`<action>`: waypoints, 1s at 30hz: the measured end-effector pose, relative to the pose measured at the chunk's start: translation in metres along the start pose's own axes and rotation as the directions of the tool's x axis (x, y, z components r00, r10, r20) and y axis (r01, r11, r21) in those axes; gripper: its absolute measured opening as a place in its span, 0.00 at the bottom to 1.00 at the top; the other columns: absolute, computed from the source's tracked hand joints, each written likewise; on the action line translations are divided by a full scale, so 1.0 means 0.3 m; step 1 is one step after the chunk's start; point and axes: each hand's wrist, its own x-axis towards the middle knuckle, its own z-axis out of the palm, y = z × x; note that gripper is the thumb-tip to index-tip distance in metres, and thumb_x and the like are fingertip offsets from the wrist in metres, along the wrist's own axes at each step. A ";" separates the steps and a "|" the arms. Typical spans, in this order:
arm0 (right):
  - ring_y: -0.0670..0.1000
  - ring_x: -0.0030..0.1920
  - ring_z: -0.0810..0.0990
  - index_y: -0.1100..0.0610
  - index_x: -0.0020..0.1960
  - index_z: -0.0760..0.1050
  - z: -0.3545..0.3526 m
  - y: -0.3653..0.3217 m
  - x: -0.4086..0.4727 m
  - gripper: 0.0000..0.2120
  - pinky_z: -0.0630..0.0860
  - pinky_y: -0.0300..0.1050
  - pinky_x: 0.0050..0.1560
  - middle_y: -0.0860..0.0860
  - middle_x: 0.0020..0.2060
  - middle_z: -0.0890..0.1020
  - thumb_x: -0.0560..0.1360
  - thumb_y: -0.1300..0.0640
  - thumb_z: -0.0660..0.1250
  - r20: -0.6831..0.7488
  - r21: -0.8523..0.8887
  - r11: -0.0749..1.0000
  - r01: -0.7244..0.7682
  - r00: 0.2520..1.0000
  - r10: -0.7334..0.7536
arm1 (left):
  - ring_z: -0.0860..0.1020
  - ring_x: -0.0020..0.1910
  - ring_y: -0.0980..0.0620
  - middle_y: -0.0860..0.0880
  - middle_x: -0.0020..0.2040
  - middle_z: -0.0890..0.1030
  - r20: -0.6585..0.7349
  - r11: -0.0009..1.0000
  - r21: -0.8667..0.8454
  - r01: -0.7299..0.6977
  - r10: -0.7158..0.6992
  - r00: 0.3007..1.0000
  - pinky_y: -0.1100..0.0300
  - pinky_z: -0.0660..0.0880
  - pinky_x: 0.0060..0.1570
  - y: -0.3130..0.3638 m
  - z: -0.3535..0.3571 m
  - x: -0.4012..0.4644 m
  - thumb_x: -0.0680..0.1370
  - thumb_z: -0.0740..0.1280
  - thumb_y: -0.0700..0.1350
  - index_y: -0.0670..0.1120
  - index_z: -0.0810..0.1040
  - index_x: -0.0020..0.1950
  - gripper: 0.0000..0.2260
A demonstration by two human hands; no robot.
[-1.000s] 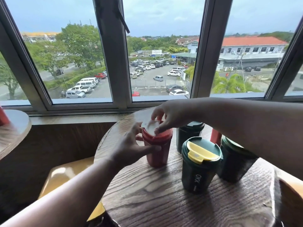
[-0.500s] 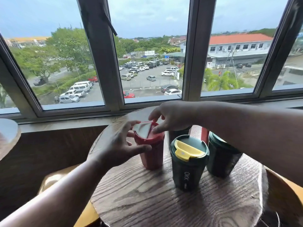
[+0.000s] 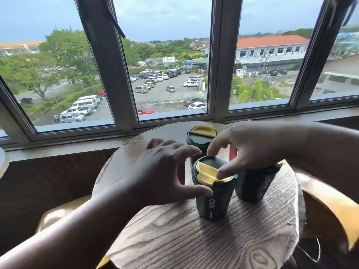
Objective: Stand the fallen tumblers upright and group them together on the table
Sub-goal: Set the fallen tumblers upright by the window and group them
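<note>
Several tumblers stand upright close together on the round wooden table (image 3: 174,239). The front green tumbler (image 3: 215,202) has a yellow lid flap. My right hand (image 3: 252,150) reaches over it from the right, forefinger on the far rim and thumb on the flap, pinching the lid. My left hand (image 3: 165,171) is spread beside its left flank, thumb tip at the body. A red tumbler (image 3: 181,171) is almost hidden behind that hand. Another green tumbler (image 3: 202,136) stands at the back, and a third (image 3: 252,187) sits under my right wrist. A second red tumbler (image 3: 233,154) peeks out between them.
A window sill (image 3: 68,150) and wide panes run just behind the table. Yellow chair seats sit at the lower left (image 3: 58,216) and at the right (image 3: 330,206). The rim of a neighbouring table (image 3: 2,162) shows at the far left.
Both hands have left the red tumbler and shifted right to the front green tumbler. The camera has moved closer and tilted.
</note>
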 end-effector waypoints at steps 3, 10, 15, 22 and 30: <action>0.40 0.56 0.72 0.39 0.66 0.70 0.015 0.019 -0.028 0.39 0.72 0.43 0.58 0.33 0.51 0.74 0.59 0.25 0.68 0.017 -0.105 0.994 -0.007 1.000 0.009 | 0.72 0.61 0.57 0.58 0.62 0.81 0.107 0.999 -0.019 0.048 -0.046 0.993 0.58 0.58 0.58 0.030 0.018 0.024 0.61 0.63 0.81 0.57 0.74 0.69 0.44; 0.42 0.63 0.68 0.38 0.67 0.69 0.054 0.064 -0.035 0.41 0.70 0.49 0.65 0.36 0.60 0.76 0.57 0.25 0.68 -0.013 -0.083 0.997 0.004 1.000 -0.005 | 0.75 0.58 0.56 0.58 0.57 0.82 0.158 0.998 -0.020 0.058 -0.054 0.986 0.54 0.59 0.61 0.045 0.041 0.059 0.60 0.66 0.79 0.57 0.75 0.68 0.42; 0.41 0.60 0.70 0.42 0.65 0.73 0.067 0.072 -0.048 0.34 0.69 0.47 0.64 0.38 0.58 0.77 0.63 0.31 0.72 -0.056 -0.034 0.998 0.050 0.997 -0.052 | 0.61 0.52 0.64 0.61 0.66 0.76 0.224 0.998 0.001 0.070 -0.069 0.972 0.73 0.54 0.51 0.064 0.023 0.069 0.63 0.68 0.76 0.60 0.68 0.74 0.43; 0.43 0.60 0.69 0.36 0.63 0.73 0.055 0.118 -0.025 0.33 0.68 0.48 0.64 0.38 0.56 0.75 0.60 0.29 0.70 -0.069 -0.052 0.997 0.057 0.996 -0.060 | 0.72 0.59 0.59 0.59 0.60 0.80 0.153 0.992 -0.039 0.121 -0.114 0.982 0.62 0.59 0.51 0.078 0.062 0.078 0.62 0.69 0.75 0.58 0.74 0.69 0.40; 0.30 0.44 0.72 0.41 0.61 0.76 0.028 0.182 0.003 0.23 0.65 0.28 0.41 0.33 0.44 0.74 0.68 0.36 0.71 -0.073 0.131 0.980 0.151 0.987 -0.142 | 0.65 0.49 0.70 0.65 0.55 0.77 0.187 0.978 -0.062 0.200 -0.185 0.965 0.72 0.62 0.55 0.071 0.005 0.135 0.66 0.54 0.81 0.63 0.77 0.59 0.32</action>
